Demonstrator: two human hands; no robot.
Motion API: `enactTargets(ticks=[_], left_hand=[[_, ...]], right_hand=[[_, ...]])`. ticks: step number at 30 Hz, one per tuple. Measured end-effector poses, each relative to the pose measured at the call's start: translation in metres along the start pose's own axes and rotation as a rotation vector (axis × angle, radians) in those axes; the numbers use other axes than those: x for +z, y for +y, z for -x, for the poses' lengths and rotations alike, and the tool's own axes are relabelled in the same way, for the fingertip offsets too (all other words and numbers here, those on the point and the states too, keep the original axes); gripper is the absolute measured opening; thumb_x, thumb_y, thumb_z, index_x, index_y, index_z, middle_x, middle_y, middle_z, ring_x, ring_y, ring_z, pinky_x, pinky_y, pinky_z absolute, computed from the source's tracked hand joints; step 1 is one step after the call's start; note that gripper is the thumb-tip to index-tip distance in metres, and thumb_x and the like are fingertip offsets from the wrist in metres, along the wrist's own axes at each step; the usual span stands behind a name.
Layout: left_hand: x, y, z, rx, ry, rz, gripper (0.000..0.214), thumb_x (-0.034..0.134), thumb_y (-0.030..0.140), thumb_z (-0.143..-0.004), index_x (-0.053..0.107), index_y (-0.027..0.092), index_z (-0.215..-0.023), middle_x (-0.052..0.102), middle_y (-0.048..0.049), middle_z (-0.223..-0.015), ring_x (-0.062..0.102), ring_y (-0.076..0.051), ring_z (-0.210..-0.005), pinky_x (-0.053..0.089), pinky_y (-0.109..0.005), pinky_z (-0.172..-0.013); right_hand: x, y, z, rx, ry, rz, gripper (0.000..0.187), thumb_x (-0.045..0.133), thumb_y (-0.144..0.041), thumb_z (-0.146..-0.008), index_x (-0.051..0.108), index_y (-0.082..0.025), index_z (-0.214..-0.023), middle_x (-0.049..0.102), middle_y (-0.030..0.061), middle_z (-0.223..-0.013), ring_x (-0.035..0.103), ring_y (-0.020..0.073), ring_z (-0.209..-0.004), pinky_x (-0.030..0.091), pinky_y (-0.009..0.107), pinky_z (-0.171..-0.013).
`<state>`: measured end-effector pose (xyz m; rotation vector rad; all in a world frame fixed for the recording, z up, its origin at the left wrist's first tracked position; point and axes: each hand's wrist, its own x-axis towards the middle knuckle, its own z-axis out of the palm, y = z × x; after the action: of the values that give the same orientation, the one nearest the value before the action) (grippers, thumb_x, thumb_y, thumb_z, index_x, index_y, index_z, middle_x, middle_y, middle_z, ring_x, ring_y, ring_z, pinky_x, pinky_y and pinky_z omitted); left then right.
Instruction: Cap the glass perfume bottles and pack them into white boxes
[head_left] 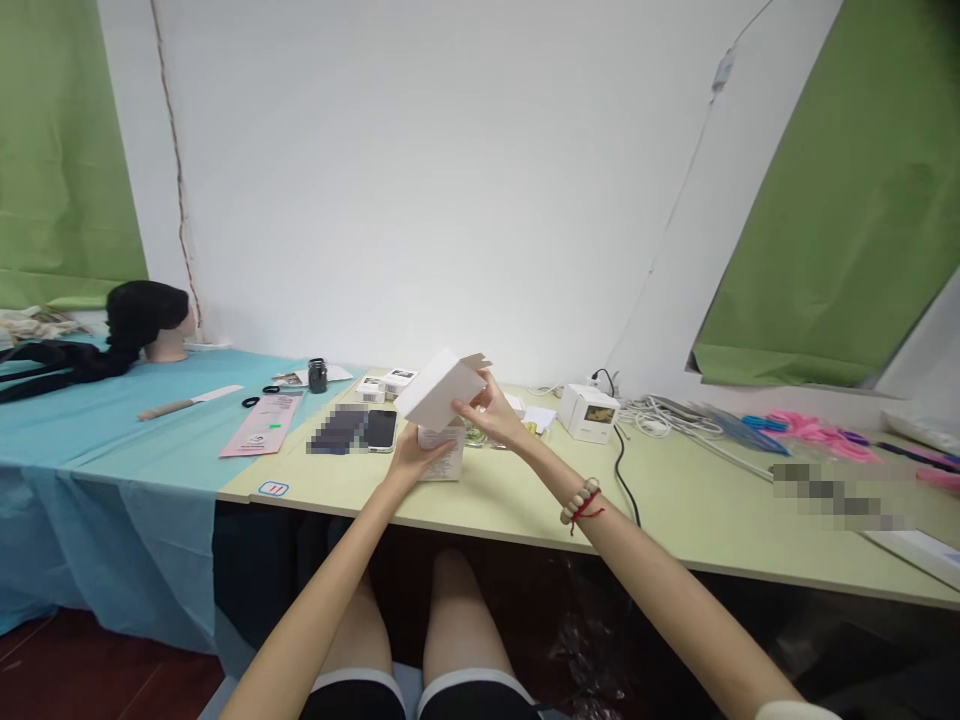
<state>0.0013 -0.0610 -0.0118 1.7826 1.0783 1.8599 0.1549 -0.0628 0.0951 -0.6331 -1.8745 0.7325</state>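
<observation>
A plain white cardboard box [439, 388] is held tilted above the table, with flaps standing open at its upper right end. My right hand [493, 412] grips that end, thumb on the side and fingers behind. Below it, a second white box [444, 465] with small printed text stands near the table's front edge. My left hand [412, 452] is wrapped round this lower box, its thumb across the printed face. The two boxes overlap in view, and whether they touch is hidden. Clear packages with green contents [475, 434] lie partly hidden behind my right hand.
Left of my hands are a phone [381, 430], small white boxes [400, 380], a dark jar [318, 376], a pink packet [262, 425] and a knife [187, 403]. A picture box [589, 412], a black cable [619, 460] and pink items [817, 435] lie right.
</observation>
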Motion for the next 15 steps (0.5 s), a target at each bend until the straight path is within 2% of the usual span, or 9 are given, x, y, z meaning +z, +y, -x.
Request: enactTargets(ticks=[6,11,15], left_hand=[[-0.001,0.006,0.001,-0.008,-0.016,0.035,0.074,0.074,0.037,-0.059,0.029,0.025,-0.117,0.061,-0.0074,-0.104,0.062,-0.021,-0.088,0.051,-0.035,-0.072],[0.000,0.010,0.003,-0.007,-0.017,0.093,0.084,0.074,0.036,-0.060,0.017,0.023,-0.121,0.059,-0.0114,-0.107,0.062,-0.019,-0.091,0.051,-0.032,-0.073],[0.002,0.009,0.002,-0.010,-0.013,0.111,0.082,0.073,0.035,-0.061,0.017,0.022,-0.119,0.058,-0.0128,-0.108,0.062,-0.019,-0.092,0.052,-0.033,-0.076]], right_hand=[[-0.016,0.006,0.002,-0.035,0.076,0.269,0.053,0.063,-0.037,-0.070,0.037,-0.020,-0.113,0.061,0.0040,-0.091,0.058,0.0160,-0.073,0.044,0.026,-0.058],[-0.027,0.007,0.004,-0.116,-0.073,0.435,0.044,0.058,-0.034,-0.075,0.040,-0.021,-0.113,0.062,0.0018,-0.085,0.055,0.0144,-0.066,0.042,0.026,-0.061],[-0.033,-0.002,-0.002,-0.056,-0.135,0.574,0.055,0.058,-0.039,-0.075,0.037,-0.017,-0.121,0.059,0.0005,-0.071,0.051,0.0134,-0.055,0.037,0.024,-0.053]])
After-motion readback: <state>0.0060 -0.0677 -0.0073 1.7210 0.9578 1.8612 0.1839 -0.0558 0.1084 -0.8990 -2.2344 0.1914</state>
